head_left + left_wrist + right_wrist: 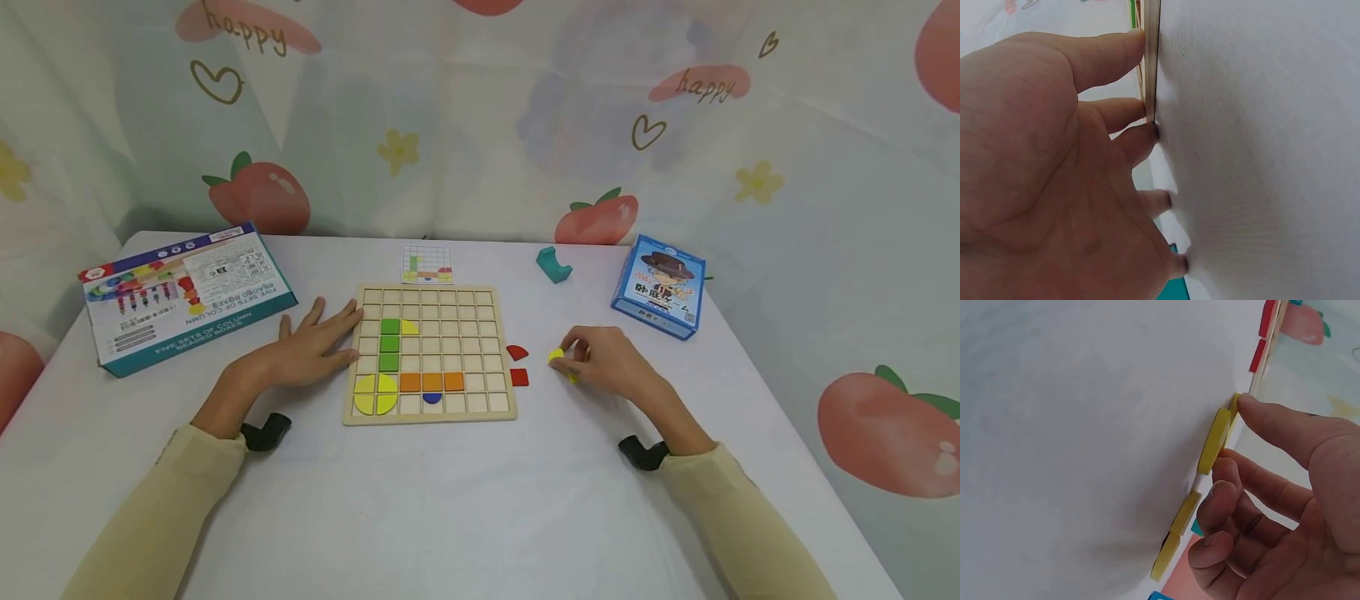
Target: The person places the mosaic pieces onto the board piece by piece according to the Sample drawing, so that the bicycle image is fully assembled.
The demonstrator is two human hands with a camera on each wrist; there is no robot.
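A wooden grid board [431,421] lies on the table. On it are three green squares [389,342], a yellow quarter-round [408,327], several yellow pieces forming a circle [375,394], three orange squares [432,382] and a blue half-round [432,398]. My left hand [311,346] lies spread, its thumb and fingertips against the board's left edge. Right of the board, my right hand [603,360] pinches a yellow piece [1215,442] between thumb and index finger, close over the tabletop. More yellow pieces [1185,512] lie beside its curled fingers in the right wrist view.
A red quarter-round [517,352] and a red square [520,377] lie beside the board's right edge. Behind the board is a pattern card [427,264]. A teal curved block [553,264] and a blue box [662,287] stand back right; a larger box [187,300] lies left.
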